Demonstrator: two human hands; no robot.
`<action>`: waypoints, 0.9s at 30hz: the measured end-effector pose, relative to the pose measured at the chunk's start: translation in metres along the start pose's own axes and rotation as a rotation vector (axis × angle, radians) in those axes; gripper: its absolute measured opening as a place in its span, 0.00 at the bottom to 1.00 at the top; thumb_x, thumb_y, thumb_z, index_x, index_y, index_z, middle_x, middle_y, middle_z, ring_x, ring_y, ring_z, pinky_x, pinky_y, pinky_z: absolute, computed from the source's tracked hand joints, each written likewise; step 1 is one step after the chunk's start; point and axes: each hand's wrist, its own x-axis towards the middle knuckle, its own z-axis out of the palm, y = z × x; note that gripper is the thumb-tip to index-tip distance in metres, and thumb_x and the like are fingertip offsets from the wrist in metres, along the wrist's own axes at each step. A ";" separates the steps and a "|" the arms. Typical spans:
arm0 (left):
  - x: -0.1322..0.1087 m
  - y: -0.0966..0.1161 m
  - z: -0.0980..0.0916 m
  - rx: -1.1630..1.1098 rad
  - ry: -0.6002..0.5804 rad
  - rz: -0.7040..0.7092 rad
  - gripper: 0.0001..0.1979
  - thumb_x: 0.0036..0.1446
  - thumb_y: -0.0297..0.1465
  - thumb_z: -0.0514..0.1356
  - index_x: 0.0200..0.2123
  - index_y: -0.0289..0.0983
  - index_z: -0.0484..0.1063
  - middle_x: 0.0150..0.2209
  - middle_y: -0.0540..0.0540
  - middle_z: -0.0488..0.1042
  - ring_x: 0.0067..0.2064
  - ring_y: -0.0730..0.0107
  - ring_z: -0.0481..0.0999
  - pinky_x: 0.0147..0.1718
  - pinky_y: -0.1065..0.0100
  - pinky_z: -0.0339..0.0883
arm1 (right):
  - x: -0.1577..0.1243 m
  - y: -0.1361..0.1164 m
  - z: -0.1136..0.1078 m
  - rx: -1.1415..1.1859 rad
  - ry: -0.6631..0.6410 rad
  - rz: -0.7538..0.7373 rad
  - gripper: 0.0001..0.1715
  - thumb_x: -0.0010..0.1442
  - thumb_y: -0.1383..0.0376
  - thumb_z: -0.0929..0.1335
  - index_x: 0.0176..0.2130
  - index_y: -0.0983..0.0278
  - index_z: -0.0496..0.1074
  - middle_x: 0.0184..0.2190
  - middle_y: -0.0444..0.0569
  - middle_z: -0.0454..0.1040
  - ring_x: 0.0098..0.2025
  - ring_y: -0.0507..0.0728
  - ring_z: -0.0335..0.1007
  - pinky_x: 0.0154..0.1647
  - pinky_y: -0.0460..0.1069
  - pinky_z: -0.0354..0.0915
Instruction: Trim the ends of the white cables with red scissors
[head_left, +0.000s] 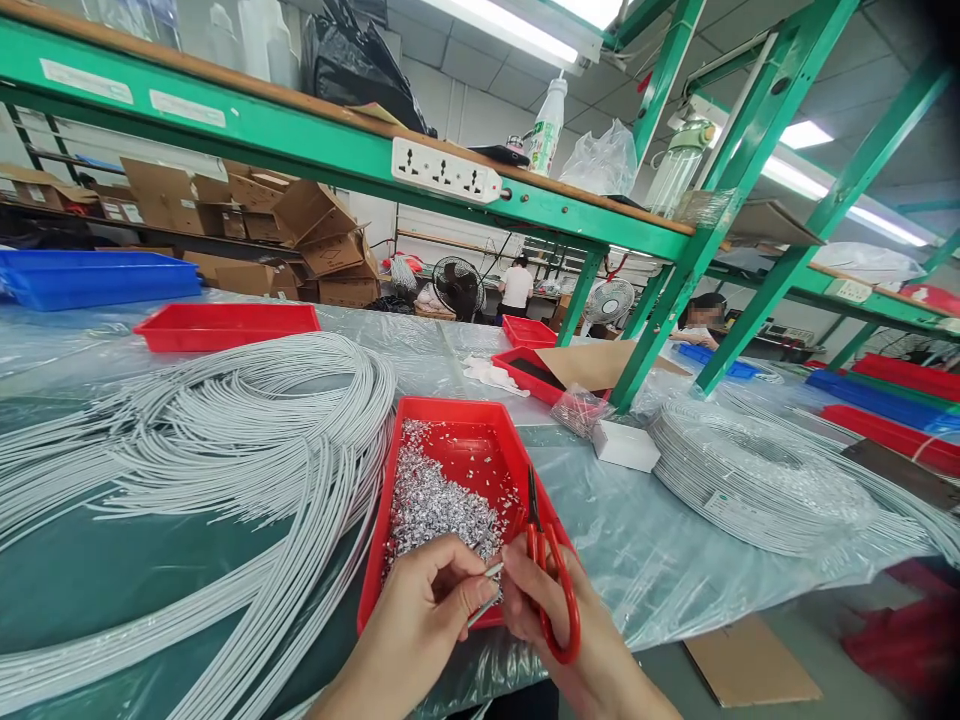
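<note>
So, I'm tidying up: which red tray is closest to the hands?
The red tray beneath the left hand and right hand, with small silvery pieces heaped inside; the other red trays all sit farther off.

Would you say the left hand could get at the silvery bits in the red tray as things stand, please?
Probably yes: the left hand is close to the silvery bits in the red tray, with nothing visibly between, though it pinches a pale cable.

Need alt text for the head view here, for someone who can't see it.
A left hand pinches pale cable while the right hand holds red-handled scissors, at the near end of a red tray of small silvery pieces. Bundled cables lie to the left, a wrapped coil to the right.
</note>
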 end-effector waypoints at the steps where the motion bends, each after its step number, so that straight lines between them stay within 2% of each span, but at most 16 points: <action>1: 0.000 -0.002 0.000 -0.023 -0.035 -0.012 0.10 0.51 0.33 0.57 0.21 0.36 0.64 0.15 0.56 0.60 0.17 0.78 0.60 0.16 0.76 0.52 | 0.000 0.001 0.000 0.048 -0.025 0.020 0.18 0.52 0.58 0.71 0.20 0.65 0.65 0.12 0.36 0.60 0.13 0.44 0.42 0.17 0.45 0.39; 4: 0.000 -0.008 -0.001 -0.124 -0.183 -0.058 0.17 0.52 0.40 0.56 0.19 0.35 0.64 0.14 0.55 0.61 0.14 0.78 0.62 0.13 0.77 0.52 | 0.002 0.001 0.000 0.110 -0.148 0.090 0.20 0.52 0.59 0.71 0.17 0.65 0.64 0.09 0.35 0.57 0.12 0.44 0.42 0.17 0.45 0.41; 6: -0.001 -0.013 -0.002 -0.223 -0.275 -0.076 0.20 0.51 0.45 0.56 0.19 0.34 0.65 0.13 0.54 0.62 0.12 0.78 0.63 0.11 0.78 0.53 | 0.004 0.000 0.000 0.089 -0.189 0.110 0.22 0.50 0.58 0.71 0.15 0.65 0.63 0.08 0.37 0.58 0.13 0.45 0.45 0.17 0.45 0.41; 10: 0.000 -0.014 -0.004 -0.416 -0.362 -0.152 0.22 0.47 0.48 0.59 0.22 0.33 0.67 0.12 0.54 0.64 0.09 0.81 0.61 0.07 0.80 0.50 | 0.004 -0.003 0.001 0.033 -0.140 0.061 0.19 0.47 0.59 0.74 0.17 0.67 0.66 0.10 0.40 0.63 0.15 0.47 0.54 0.17 0.43 0.45; 14: 0.001 -0.013 -0.003 -0.437 -0.299 -0.174 0.22 0.47 0.49 0.60 0.22 0.33 0.67 0.12 0.55 0.64 0.09 0.82 0.62 0.07 0.82 0.50 | 0.002 -0.006 -0.001 -0.050 -0.125 -0.003 0.19 0.48 0.56 0.73 0.19 0.67 0.69 0.15 0.42 0.67 0.20 0.48 0.61 0.21 0.42 0.53; 18: 0.000 -0.014 0.000 -0.415 -0.209 -0.156 0.24 0.45 0.51 0.59 0.21 0.33 0.65 0.12 0.55 0.64 0.09 0.82 0.62 0.07 0.82 0.51 | 0.001 -0.007 -0.001 -0.167 -0.123 -0.087 0.14 0.46 0.57 0.74 0.24 0.66 0.74 0.17 0.43 0.70 0.22 0.49 0.63 0.25 0.43 0.59; 23: -0.003 -0.008 0.003 -0.367 -0.179 -0.185 0.25 0.45 0.52 0.58 0.19 0.35 0.61 0.11 0.57 0.62 0.09 0.81 0.63 0.07 0.82 0.50 | -0.001 -0.008 0.000 -0.332 -0.050 -0.188 0.08 0.45 0.61 0.75 0.25 0.64 0.76 0.16 0.41 0.69 0.17 0.48 0.58 0.22 0.44 0.59; 27: -0.004 -0.004 0.002 -0.281 -0.125 -0.146 0.24 0.46 0.51 0.56 0.19 0.36 0.61 0.12 0.57 0.61 0.10 0.81 0.62 0.09 0.80 0.50 | -0.002 -0.007 -0.001 -0.361 -0.048 -0.188 0.08 0.42 0.65 0.76 0.26 0.64 0.76 0.16 0.41 0.68 0.21 0.51 0.61 0.24 0.44 0.59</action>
